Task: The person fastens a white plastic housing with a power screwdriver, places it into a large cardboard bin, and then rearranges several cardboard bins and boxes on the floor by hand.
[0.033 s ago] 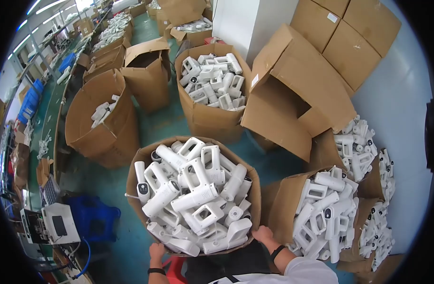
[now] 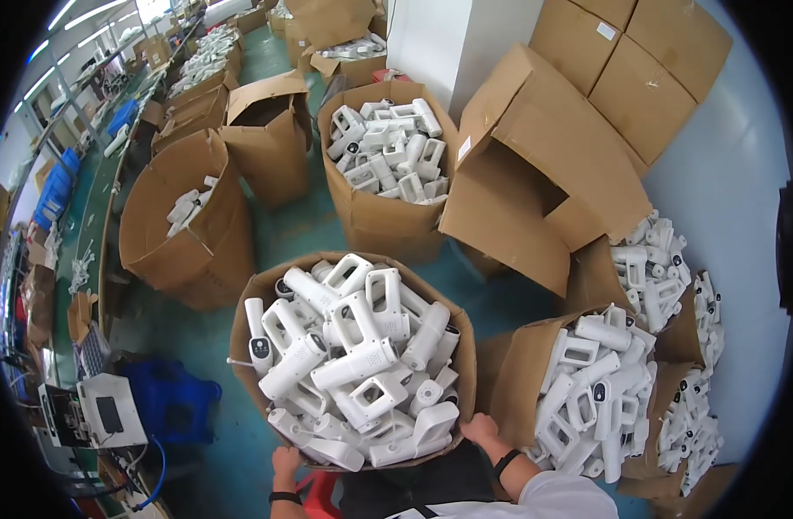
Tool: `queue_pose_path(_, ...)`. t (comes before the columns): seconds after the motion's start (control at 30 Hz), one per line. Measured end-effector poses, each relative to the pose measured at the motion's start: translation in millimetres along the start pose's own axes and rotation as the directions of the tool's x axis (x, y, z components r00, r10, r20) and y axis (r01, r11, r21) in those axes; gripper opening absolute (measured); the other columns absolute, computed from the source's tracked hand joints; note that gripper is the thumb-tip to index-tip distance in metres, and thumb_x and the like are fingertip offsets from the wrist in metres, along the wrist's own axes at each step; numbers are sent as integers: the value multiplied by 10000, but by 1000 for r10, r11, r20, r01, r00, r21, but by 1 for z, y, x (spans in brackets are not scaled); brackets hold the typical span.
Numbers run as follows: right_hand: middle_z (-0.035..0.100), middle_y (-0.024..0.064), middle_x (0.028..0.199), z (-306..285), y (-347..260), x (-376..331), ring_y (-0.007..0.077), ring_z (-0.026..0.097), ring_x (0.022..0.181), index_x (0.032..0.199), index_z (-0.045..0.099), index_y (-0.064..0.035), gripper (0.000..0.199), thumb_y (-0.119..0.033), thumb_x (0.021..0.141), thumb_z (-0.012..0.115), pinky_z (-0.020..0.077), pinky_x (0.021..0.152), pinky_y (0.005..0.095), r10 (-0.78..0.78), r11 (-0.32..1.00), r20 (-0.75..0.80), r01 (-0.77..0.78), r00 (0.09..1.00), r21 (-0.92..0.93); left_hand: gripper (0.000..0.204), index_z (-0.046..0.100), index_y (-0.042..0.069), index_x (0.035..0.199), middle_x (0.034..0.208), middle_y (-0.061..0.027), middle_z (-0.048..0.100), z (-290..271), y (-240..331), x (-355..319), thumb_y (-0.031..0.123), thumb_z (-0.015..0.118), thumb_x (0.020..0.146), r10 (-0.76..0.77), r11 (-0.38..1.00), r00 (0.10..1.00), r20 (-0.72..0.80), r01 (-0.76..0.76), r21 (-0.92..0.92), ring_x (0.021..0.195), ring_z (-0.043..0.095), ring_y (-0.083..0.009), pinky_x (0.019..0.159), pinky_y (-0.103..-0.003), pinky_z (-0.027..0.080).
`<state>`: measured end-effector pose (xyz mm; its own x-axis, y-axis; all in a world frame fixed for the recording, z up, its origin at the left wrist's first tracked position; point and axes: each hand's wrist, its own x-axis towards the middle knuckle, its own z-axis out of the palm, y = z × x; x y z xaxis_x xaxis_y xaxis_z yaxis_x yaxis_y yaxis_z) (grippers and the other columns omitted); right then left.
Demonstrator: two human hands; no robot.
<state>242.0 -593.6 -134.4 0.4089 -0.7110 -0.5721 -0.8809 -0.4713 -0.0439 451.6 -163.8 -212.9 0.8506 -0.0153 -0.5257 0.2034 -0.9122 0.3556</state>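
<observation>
Right in front of me stands a big cardboard box (image 2: pixel 469 368), heaped to its rim with white plastic handheld appliances (image 2: pixel 355 363) that have loop handles and round barrels. Some of them show small black panels. At the near left of the rim, my left hand (image 2: pixel 285 463) is closed on the box edge. My right hand (image 2: pixel 479 428) grips the same rim at the near right, its fingers partly hidden by the cardboard. Both wrists wear dark bands.
More boxes of white appliances (image 2: pixel 600 389) stand close on the right. Ahead are another full box (image 2: pixel 383 212) and a nearly empty one (image 2: pixel 189 259). A large box lies tilted (image 2: pixel 543 173) at right. A blue stool (image 2: pixel 176 398) and workbench line the left; a red stool (image 2: pixel 323 493) is below.
</observation>
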Motion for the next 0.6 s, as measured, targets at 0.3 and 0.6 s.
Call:
queue_pose_path(0.3,623,278,764,-25,12,34,419,630,791,743,680,27,310,-267,693,598,513,753,460,-90,988,-195,113,977,105,416,635,-70,758,865,-292,611,1,0,-17,315,478,757,298,906,927,228,-350,239,852,585,-459,805,-497,453)
queue_pose_path(0.6,604,256,696,-158,2,128,415,622,703,644,662,0,180,-154,594,582,514,688,473,-332,942,-365,329,870,-70,473,637,-63,666,678,-255,609,48,90,-91,373,489,775,46,972,982,182,-2,-236,750,626,-421,731,-446,493)
